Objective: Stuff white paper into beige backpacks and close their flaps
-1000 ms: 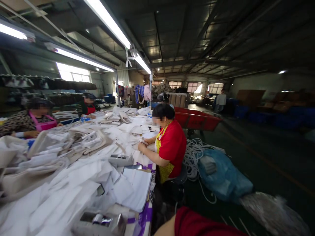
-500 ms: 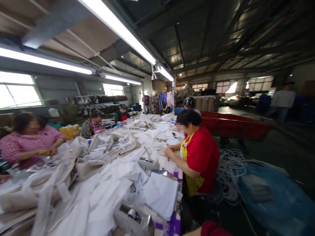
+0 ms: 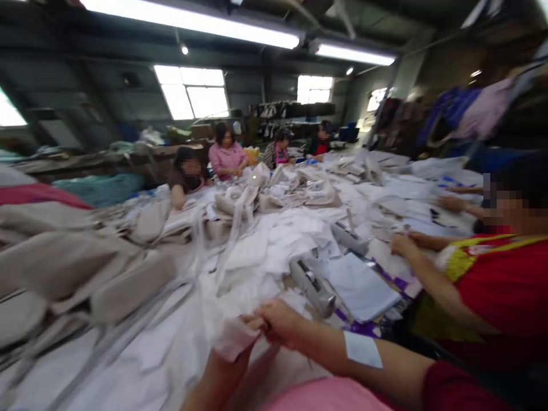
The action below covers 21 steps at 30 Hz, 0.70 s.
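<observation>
Low in the middle of the head view, both my hands are together at a pale beige cloth (image 3: 233, 341). My right hand (image 3: 280, 322) has its fingers closed in a pinch at the cloth's upper edge. My left hand (image 3: 233, 368) is up against it from below, largely covered by the cloth, so its fingers are mostly hidden. A white patch (image 3: 363, 349) lies on my right forearm. More pale fabric hangs beneath my hands, blurred. Just beyond them stands a grey metal device (image 3: 312, 285), beside a stack of white sheets (image 3: 362, 285).
Heaped beige cloth pieces (image 3: 132, 291) and loose white sheets (image 3: 295, 234) cover the long table. A co-worker in red (image 3: 509, 285) works close on my right, hands at the table. Several other people sit along the far side. Lamps hang overhead.
The view has swung left and down. My hands and the cloth have come into view, where before only a dark red sleeve showed at the bottom edge.
</observation>
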{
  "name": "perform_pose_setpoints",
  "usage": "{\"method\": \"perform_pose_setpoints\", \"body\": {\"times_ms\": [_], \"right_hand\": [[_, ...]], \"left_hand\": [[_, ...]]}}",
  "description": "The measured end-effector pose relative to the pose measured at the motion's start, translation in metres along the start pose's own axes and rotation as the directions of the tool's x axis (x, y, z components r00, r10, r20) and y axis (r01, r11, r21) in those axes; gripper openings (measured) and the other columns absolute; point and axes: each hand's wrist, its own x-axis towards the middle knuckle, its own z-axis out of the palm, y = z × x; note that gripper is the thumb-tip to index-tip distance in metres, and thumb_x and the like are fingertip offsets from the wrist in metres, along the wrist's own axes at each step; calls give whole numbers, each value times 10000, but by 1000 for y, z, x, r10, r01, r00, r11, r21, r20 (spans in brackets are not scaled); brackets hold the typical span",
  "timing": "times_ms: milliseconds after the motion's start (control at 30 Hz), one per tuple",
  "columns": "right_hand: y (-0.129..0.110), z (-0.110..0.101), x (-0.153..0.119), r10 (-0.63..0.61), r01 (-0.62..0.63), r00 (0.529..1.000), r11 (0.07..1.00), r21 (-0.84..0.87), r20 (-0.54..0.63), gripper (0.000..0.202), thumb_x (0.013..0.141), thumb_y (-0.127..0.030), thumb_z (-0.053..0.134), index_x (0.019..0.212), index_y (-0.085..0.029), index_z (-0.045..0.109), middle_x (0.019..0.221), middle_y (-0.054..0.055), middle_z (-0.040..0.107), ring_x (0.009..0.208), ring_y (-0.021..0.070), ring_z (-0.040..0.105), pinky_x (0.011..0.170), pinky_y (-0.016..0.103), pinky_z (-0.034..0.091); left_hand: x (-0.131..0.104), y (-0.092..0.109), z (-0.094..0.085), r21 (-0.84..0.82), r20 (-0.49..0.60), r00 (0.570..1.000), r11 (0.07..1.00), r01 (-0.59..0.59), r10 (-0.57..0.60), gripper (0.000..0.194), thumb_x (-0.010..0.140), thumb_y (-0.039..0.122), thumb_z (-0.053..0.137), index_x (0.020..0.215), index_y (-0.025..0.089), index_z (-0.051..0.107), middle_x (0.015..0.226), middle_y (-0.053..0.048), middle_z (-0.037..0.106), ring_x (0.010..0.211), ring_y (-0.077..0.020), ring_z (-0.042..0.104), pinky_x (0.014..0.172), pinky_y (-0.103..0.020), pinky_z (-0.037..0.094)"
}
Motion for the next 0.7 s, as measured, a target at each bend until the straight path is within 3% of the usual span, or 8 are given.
{"method": "perform_pose_setpoints", "body": {"times_ms": [67, 167, 300, 367, 433, 533, 700], "right_hand": [[4, 1, 6, -37, 36, 997, 999, -23, -65, 260, 758, -342, 576, 601, -184, 442, 444, -81, 415, 346, 48, 293, 366, 195, 171], [6, -1, 13, -160, 147, 983, 978, -147, -85, 206, 728, -317, 593, 613, -171, 503, 482, -56, 485, 412, 60, 358, 419, 208, 240], [10, -3, 19, -324, 287, 945, 894, -343, -52, 146, 737, -250, 566, 620, -165, 547, 555, -36, 525, 527, 89, 440, 506, 218, 311], [13, -6, 22, -399, 342, 917, 812, -472, -22, 153, 760, -212, 530, 615, -168, 548, 554, -39, 499, 538, 95, 432, 515, 224, 299], [16, -8, 23, -487, 415, 872, 678, -606, 52, 190, 796, -180, 496, 614, -170, 549, 561, -34, 488, 552, 101, 434, 537, 232, 297], [21, -9, 22, -605, 546, 759, 392, -741, 240, 188, 828, -125, 475, 681, -168, 583, 635, -7, 551, 625, 120, 489, 604, 243, 324], [27, -10, 19, -640, 594, 577, -99, -798, 508, 190, 887, -134, 468, 740, -149, 588, 669, 41, 559, 633, 153, 466, 610, 285, 310]], "left_hand": [[-11, 3, -3, 7, -24, 998, 998, 59, -59, 195, 834, 371, 600, 895, 248, 738, 965, -65, 714, 923, -223, 636, 927, -353, 476], [-13, 11, -6, -18, -103, 972, 977, 211, -212, 226, 861, 352, 553, 938, 221, 721, 847, -49, 715, 700, -174, 639, 799, -326, 506], [-19, 16, -11, -75, -70, 959, 960, 269, -274, 282, 886, 339, 498, 1050, 198, 680, 905, -59, 705, 544, -114, 584, 593, -266, 474], [-23, 14, -14, -70, -45, 956, 956, 285, -288, 287, 884, 333, 501, 1047, 186, 686, 797, -45, 690, 538, -109, 555, 532, -235, 426], [-25, 12, -15, -88, -57, 941, 940, 329, -335, 273, 872, 348, 528, 977, 168, 704, 634, -15, 634, 496, -96, 495, 484, -212, 371], [-21, 10, -12, -174, -139, 895, 900, 399, -423, 256, 830, 382, 592, 805, 148, 692, 516, 15, 564, 437, -73, 429, 446, -197, 331], [-13, 8, 0, -364, -204, 828, 826, 430, -522, 316, 730, 401, 698, 894, 170, 558, 616, 3, 642, 473, -120, 569, 421, -201, 405]]}}
